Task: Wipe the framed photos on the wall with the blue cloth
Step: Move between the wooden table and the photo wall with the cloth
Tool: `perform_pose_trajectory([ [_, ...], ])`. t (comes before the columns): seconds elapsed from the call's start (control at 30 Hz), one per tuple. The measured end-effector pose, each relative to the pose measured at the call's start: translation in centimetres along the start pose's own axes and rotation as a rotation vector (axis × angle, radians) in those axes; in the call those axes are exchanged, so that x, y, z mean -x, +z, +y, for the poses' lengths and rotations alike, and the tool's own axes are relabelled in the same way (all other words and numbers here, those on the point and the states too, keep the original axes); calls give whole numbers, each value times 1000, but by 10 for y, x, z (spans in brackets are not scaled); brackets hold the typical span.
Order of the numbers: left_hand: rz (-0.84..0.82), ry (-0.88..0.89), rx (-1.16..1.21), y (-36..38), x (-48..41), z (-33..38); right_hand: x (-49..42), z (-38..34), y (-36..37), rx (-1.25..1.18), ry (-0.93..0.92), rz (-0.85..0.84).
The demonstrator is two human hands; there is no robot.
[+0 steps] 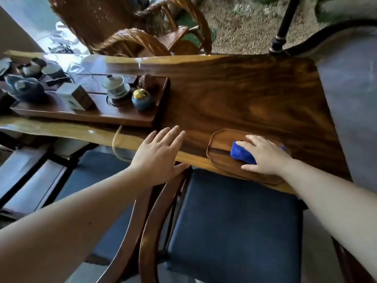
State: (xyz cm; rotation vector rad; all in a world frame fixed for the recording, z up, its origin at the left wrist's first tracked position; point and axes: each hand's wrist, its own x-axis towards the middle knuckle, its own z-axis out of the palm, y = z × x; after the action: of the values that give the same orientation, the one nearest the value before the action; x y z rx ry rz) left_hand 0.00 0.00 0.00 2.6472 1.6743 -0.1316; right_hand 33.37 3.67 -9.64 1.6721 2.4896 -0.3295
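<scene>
- Head view, table: a long wooden table (234, 94) runs across the frame. A shallow wooden tray (220, 139) sits at its near edge, right of centre.
- Head view, cloth: the blue cloth (242, 154) lies bunched in that tray, toward its right half.
- Head view, right hand (263, 156): it lies on top of the cloth, fingers curved over the far side and thumb low at the near side. The fingers are closing around the cloth, but whether they have fully clamped it I cannot tell; the cloth is in contact with the tray, not lifted.
- Head view, left hand (159, 152): fingers spread and straight, holding nothing, palm down over the table's near edge, thumb close to the top rail of the chair (234, 221) below. Contact with the table is unclear.
- Head view, surroundings: a tea tray (85, 113) with a lidded cup (116, 84), a small blue jar (141, 100) and a teapot (26, 88) stands well apart to the left. A wicker chair (126, 27) is beyond the table.
- Progress (judgement): very early. No wall and no framed photos are in view, so nothing suggests any wiping is done. The step in hand is fetching the cloth.
- Left to do (judgement): lift the cloth, go to the wall, wipe each frame.
</scene>
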Motion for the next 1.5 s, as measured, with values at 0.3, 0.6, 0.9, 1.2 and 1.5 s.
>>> perform_pose_trajectory([
  [0.3, -40, 16, -12, 39, -7, -2, -21, 11, 41, 34, 71, 10],
  [0.6, -15, -71, -39, 14, 45, -27, -32, -63, -3, -117, -2, 116],
  [0.9, 58, -350, -96, -49, 201, -91, -29, -265, -101, -88, -452, 318],
  [1.2, 175, -670, -235, -126, 416, -126, 14, -489, -169, -72, -837, 479],
  [1.5, 213, -1036, -392, -196, 587, -132, 67, -693, -206, -161, -1250, 567],
])
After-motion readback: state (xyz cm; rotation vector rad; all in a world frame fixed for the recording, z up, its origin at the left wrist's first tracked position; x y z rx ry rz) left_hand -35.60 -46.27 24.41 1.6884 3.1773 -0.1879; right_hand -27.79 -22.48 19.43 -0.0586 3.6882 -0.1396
